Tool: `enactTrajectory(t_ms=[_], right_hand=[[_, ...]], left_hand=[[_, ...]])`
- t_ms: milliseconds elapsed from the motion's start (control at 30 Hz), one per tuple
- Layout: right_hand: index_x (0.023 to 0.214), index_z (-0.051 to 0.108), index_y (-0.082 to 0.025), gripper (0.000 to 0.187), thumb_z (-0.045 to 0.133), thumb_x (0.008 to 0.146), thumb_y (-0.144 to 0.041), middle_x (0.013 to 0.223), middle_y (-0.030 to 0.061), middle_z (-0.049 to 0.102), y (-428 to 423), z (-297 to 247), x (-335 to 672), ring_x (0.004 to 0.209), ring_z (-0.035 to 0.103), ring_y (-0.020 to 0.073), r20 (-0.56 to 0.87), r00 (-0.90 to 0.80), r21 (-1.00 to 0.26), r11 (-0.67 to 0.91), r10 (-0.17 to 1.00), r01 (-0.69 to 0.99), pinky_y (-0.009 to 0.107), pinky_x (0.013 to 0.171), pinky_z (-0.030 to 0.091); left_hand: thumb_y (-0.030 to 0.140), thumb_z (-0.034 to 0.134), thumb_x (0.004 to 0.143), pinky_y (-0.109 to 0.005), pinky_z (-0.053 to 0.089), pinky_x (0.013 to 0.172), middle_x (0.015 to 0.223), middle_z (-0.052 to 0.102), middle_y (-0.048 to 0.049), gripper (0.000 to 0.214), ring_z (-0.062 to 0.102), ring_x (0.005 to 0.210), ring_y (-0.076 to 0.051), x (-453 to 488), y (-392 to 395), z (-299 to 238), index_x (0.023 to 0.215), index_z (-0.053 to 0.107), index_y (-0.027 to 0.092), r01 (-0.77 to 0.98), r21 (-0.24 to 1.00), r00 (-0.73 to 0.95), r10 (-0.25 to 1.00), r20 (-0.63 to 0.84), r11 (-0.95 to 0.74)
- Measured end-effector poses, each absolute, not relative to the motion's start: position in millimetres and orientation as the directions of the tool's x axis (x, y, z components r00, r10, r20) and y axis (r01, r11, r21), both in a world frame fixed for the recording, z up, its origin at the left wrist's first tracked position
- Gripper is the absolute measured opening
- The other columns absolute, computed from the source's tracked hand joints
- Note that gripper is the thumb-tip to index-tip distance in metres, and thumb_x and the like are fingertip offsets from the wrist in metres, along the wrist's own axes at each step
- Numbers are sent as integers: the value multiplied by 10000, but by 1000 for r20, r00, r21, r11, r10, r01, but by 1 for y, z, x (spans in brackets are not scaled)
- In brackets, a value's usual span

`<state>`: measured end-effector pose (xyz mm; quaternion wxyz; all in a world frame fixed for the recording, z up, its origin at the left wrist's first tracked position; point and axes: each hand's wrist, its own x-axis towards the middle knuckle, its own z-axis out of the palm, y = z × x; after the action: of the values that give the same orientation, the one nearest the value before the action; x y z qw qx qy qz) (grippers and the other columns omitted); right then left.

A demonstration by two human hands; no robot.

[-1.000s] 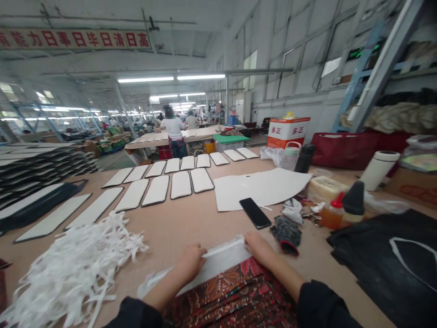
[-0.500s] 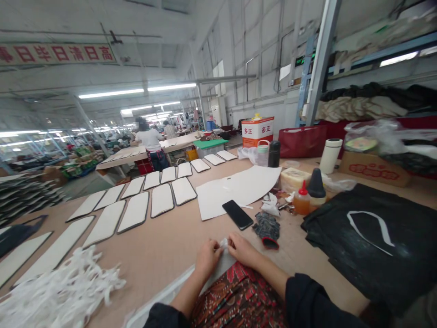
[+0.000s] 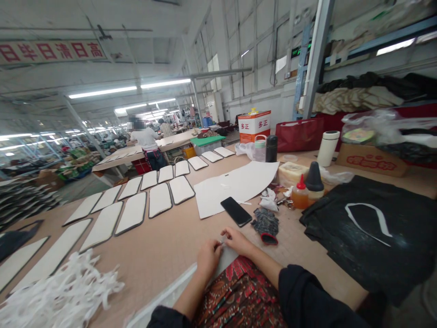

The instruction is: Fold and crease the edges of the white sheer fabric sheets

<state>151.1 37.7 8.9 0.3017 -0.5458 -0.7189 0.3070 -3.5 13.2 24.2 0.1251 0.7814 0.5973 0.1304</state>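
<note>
Two grips close together: the left hand [image 3: 208, 258] and right hand [image 3: 235, 240] pinch a small white scrap [image 3: 223, 239] above a pale strip [image 3: 223, 262] lying against a red-patterned skirt [image 3: 239, 296]. Tangled white ribbons [image 3: 58, 296] lie left, seemingly within easy reach; white black-edged panels [image 3: 136, 212] sit spaced on the tan desk [image 3: 164, 246], apparently kept separate.

Your left hand [image 3: 209, 258] curls inward with its fingers bunched, and your right hand [image 3: 237, 241] reaches over to meet it, the two close together at the fingertips. Your left forearm [image 3: 193, 296] and right forearm [image 3: 264, 265] angle inward toward each other.
</note>
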Motion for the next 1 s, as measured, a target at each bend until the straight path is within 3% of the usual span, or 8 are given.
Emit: enactTrajectory(t_ms=[233,400,533,700,1000], right_hand=[[945,547,-180,267,480,711,-71,914,45,586,37,8,147,893,509,161,147,-210,-658,254,967,709,263,812,372],[819,597,-159,135,489,746,-127,957,71,578,39,11,147,950,486,175,149,-258,-572,296,955,765,271,857,354],[789,641,-144,173,480,771,-203,893,82,624,49,15,146,901,525,175,92,-289,-524,293,953,800,269,827,367],[723,668,-143,182,505,714,-222,789,88,668,58,19,142,761,570,176,26,-279,-481,256,960,838,260,665,382],[730,690,-150,201,499,696,-202,750,82,690,62,24,143,673,578,152,-40,-294,-456,244,955,856,235,573,358]], left_hand=[[272,424,856,-241,371,765,903,606,-25,230,544,867,-147,3,10,22,914,644,233,906,320,272,960,60,-277],[252,358,896,-277,379,754,907,580,-42,268,526,856,-171,2,5,20,1000,604,238,910,67,399,907,134,-410],[170,369,883,-308,394,786,954,564,-55,278,511,888,-192,2,4,15,1103,536,204,885,-62,466,873,147,-462],[130,382,866,-346,413,806,979,550,-79,285,502,904,-209,3,3,15,1118,513,157,872,-84,489,863,123,-482],[131,350,873,-368,414,789,998,537,-103,298,488,923,-225,3,0,20,1133,497,136,850,-95,526,845,95,-518]])
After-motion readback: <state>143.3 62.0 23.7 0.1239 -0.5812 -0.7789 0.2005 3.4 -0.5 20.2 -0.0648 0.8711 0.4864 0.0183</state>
